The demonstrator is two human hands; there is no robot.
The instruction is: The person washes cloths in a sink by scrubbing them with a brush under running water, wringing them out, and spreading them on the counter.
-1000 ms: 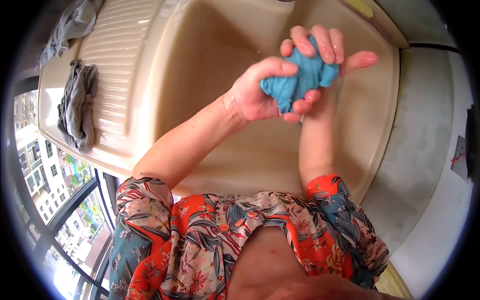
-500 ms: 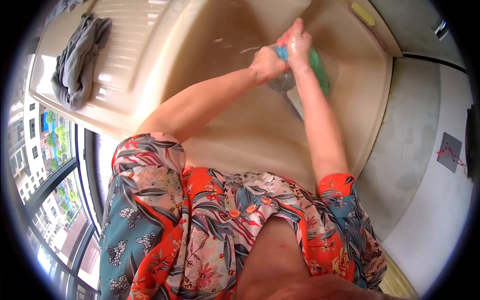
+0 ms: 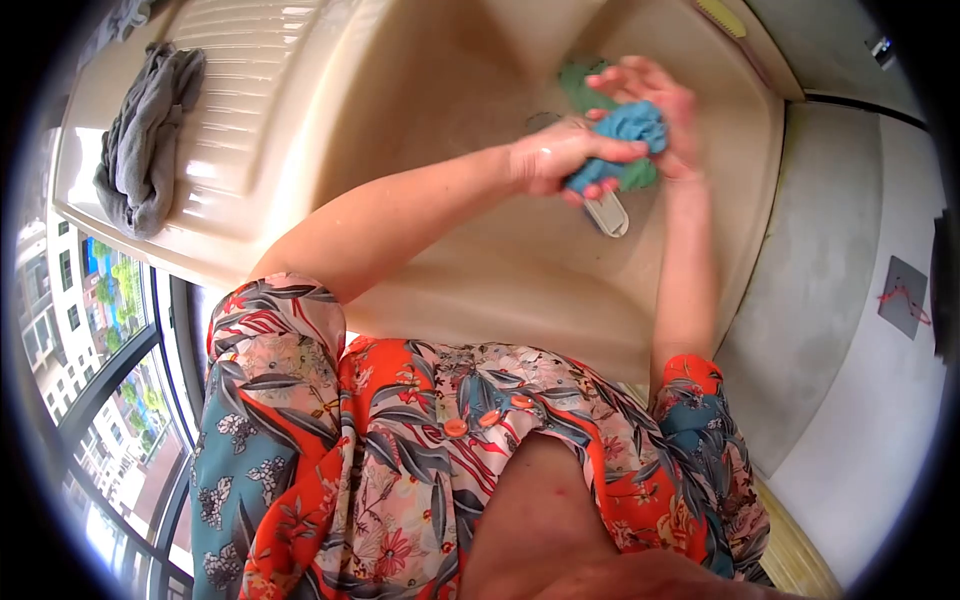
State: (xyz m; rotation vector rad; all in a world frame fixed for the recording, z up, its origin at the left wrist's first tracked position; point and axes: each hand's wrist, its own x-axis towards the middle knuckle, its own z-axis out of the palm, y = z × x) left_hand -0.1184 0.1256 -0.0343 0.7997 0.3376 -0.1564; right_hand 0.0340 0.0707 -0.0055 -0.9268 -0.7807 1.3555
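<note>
A bunched wet blue cloth [image 3: 636, 122] is gripped in my left hand [image 3: 562, 158], with the thumb laid over it and fingers curled beneath. My right hand [image 3: 672, 115] is against the right side of the cloth, its fingers spread and lifted, slightly blurred. Below and behind both hands a green cloth [image 3: 583, 88] lies in the basin, partly hidden by them. A white oblong object with a rounded end [image 3: 607, 216] shows just under my left hand; its kind is unclear.
The deep beige basin [image 3: 480, 265] surrounds my hands. Left of it is a ribbed washboard surface [image 3: 245, 130] with a crumpled grey cloth [image 3: 148, 140]. A yellow brush [image 3: 722, 17] rests on the far right rim. Windows [image 3: 125, 400] stand at the left.
The two hands were clenched close together around the blue cloth. Now the right hand has loosened and opened, the cloth is bunched in the left hand, and both hands are slightly nearer and further right.
</note>
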